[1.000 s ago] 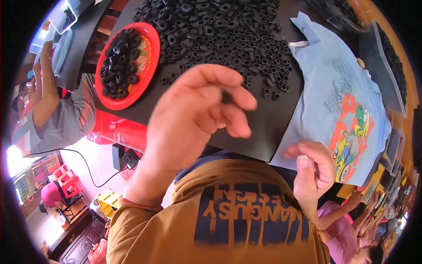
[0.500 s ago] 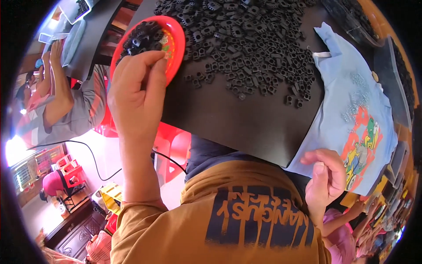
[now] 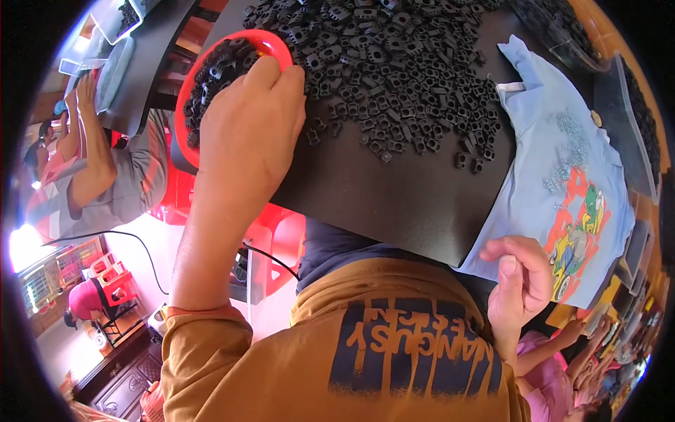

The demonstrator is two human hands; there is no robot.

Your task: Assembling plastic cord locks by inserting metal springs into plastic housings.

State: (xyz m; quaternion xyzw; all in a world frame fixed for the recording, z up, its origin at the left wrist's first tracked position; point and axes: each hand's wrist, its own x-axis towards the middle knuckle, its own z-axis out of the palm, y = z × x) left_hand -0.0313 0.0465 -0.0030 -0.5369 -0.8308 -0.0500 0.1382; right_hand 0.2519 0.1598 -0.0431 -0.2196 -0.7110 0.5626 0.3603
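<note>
My left hand [image 3: 253, 126] reaches over the right side of a red dish [image 3: 186, 133], beside the edge of a pile of small black plastic parts [image 3: 401, 63]. Its back faces up and hides the fingertips, so what they touch does not show. More black parts [image 3: 218, 67] fill the dish. My right hand [image 3: 522, 285] hovers at the near corner of the table, close to a light blue shirt with a cartoon print [image 3: 562, 169]. Its fingers are curled in near the thumb, and anything within them is hidden.
The dark table [image 3: 365, 190] carries the pile. Clear plastic boxes [image 3: 633, 133] with black parts stand at the right. A person in grey [image 3: 133, 165] sits at the left, red plastic chairs [image 3: 112, 281] behind. Another person in pink [image 3: 545, 373] is at lower right. A black cable [image 3: 271, 259] hangs below.
My left hand has moved right from above the dish toward the pile's edge, turning its back upward. The thumb and fingertips are now hidden. My right hand has stayed in place.
</note>
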